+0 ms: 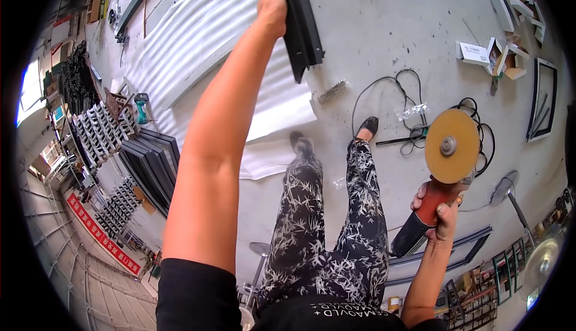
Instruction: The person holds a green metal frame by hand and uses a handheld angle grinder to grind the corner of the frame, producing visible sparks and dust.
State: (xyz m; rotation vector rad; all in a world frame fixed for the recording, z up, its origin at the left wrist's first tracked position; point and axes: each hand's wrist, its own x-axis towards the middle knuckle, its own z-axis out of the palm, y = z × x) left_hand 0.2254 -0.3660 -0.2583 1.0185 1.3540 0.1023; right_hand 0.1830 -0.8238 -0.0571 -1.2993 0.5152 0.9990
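My left hand reaches far forward and is closed on the edge of a long dark grey metal profile, part of a larger frame at the top of the view. In my right hand, an angle grinder is held upright by its red and black body. Its round yellow disc faces me, with the metal hub at its centre. The two hands are wide apart, and the disc touches nothing. Part of the right fingers is hidden behind the grinder's body.
White foam sheeting lies beneath the frame. A black cable loops over the floor near my feet. Open white cardboard boxes and a small black frame lie at right. Dark profiles are stacked at left. A pedestal fan stands at right.
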